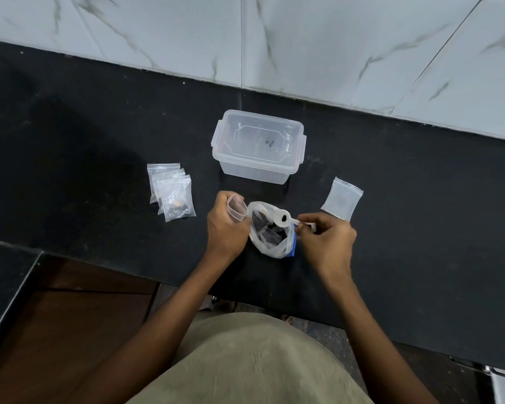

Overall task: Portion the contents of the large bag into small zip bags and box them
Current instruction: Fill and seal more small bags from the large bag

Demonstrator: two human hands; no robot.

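olive-green cloth on the person's front fills the bottom edge, with both forearms reaching up from it onto the black counter. between the hands sits the large bag, mouth open, dark pieces inside. left hand is curled round a small zip bag, held open just beside the large bag's left rim. right hand pinches the handle of a white scoop, whose bowl hangs over the bag's mouth. further left lies a pile of filled small bags; to the right, a stack of empty ones. beyond stands a clear lidded box, against the marble wall.
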